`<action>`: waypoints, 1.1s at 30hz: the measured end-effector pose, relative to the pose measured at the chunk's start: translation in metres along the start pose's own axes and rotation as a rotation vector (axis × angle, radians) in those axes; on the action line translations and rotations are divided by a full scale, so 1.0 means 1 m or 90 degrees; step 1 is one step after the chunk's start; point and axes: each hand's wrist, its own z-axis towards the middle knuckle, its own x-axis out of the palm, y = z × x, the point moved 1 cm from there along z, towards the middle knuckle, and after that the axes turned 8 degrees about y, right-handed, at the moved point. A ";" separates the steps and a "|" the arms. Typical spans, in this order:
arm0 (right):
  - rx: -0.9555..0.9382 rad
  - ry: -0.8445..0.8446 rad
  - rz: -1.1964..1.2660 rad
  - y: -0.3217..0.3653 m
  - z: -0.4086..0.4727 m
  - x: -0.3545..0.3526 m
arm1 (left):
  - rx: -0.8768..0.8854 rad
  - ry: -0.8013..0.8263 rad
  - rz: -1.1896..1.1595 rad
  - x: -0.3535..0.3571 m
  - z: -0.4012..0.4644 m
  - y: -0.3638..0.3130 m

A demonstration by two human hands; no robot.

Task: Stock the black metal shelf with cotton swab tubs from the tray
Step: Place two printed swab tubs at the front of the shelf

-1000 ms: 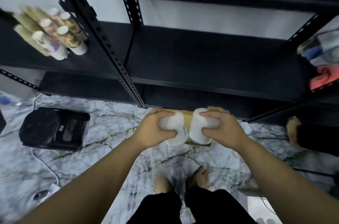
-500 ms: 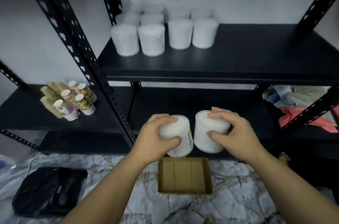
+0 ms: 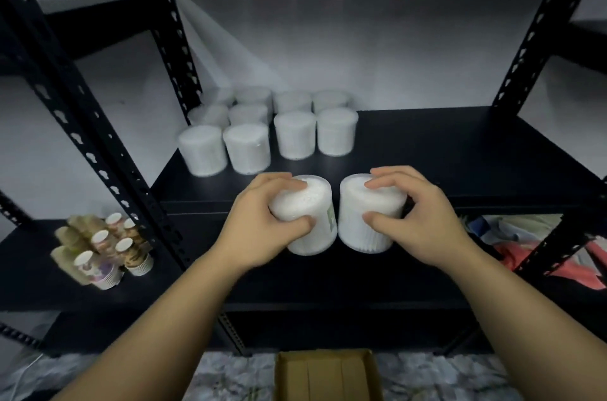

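Note:
My left hand grips a clear tub of white cotton swabs from above. Close beside it on the right, my right hand grips a second tub. Both tubs hang in the air at the front edge of the black metal shelf. Several more tubs stand in rows on the left half of that shelf, behind my hands. The brown cardboard tray lies on the floor below, with no tubs showing in its visible part.
Black perforated uprights frame the shelf on both sides. A bundle of paper cups lies on the lower shelf at left. Coloured cloth sits on the lower shelf at right. The shelf's right half is bare black board.
Both hands have risen from above the tray on the floor to the front edge of the stocked shelf, each still holding its tub. The view has tilted up with them.

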 end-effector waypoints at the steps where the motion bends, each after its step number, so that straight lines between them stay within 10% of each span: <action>1: -0.007 0.001 0.007 -0.004 0.009 -0.006 | 0.001 -0.008 0.010 -0.001 0.011 -0.003; 21: -0.059 0.020 -0.050 -0.088 0.096 -0.031 | -0.065 0.001 0.102 0.037 0.101 0.013; 33: 0.118 -0.041 -0.041 -0.070 0.102 -0.025 | -0.041 0.009 0.087 0.028 0.116 0.019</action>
